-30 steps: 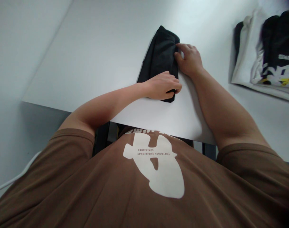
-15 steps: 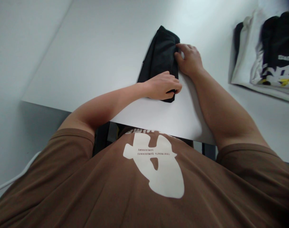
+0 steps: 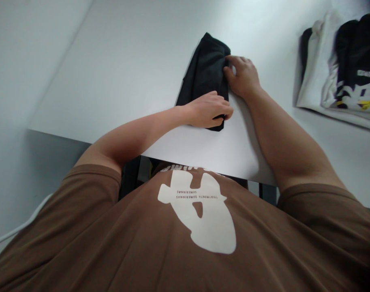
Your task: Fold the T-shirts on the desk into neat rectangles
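A folded black garment (image 3: 203,69) lies on the white table (image 3: 112,73), its long side running away from me. What kind of garment it is, I cannot tell. Across its near end reaches my left hand (image 3: 210,110), fingers curled over the right edge and closed on the cloth. My right hand (image 3: 242,75) is at the far right edge, thumb and fingertips pinching the fabric there. The near part of the garment is partly hidden under my left hand and forearm.
On the right stand folded clothes, a white pile (image 3: 314,77) and a black printed garment (image 3: 359,61) with white and yellow lettering. The table's front edge (image 3: 185,162) runs close to my brown shirt (image 3: 136,227). A white cable (image 3: 23,225) hangs at lower left.
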Tool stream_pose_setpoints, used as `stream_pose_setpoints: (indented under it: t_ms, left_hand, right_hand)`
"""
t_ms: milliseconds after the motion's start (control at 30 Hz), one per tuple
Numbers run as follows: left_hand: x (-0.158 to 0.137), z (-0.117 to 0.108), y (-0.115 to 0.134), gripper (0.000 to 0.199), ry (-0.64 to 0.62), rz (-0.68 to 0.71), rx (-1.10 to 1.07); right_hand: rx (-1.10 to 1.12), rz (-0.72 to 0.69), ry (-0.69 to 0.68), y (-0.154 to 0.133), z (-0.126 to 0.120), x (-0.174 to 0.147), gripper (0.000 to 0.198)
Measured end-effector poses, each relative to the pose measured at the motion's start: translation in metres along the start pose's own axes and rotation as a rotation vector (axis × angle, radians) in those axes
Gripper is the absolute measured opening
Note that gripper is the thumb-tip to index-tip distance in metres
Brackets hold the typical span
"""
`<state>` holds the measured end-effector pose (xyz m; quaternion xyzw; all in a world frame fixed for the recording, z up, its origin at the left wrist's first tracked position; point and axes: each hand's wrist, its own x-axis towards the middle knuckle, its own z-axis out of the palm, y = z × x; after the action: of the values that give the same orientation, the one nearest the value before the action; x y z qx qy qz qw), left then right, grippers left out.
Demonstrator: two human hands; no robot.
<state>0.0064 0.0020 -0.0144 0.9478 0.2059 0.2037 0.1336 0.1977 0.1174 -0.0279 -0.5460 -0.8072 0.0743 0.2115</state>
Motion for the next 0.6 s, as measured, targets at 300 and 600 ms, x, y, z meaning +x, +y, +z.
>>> stream_pose_setpoints:
  t_ms: [300,600]
  left_hand:
    - [-0.0002,0.0012,-0.0012,0.026,-0.001,-0.004,-0.012]
    - [-0.0003,0.0005,0.0,0.025,0.004,-0.002,-0.007]
  right_hand:
    - [0.024,0.007,-0.004,-0.0015,-0.001,-0.0013,0.048]
    - [0.012,-0.001,-0.01,-0.0011,-0.0011,-0.0007,0.047]
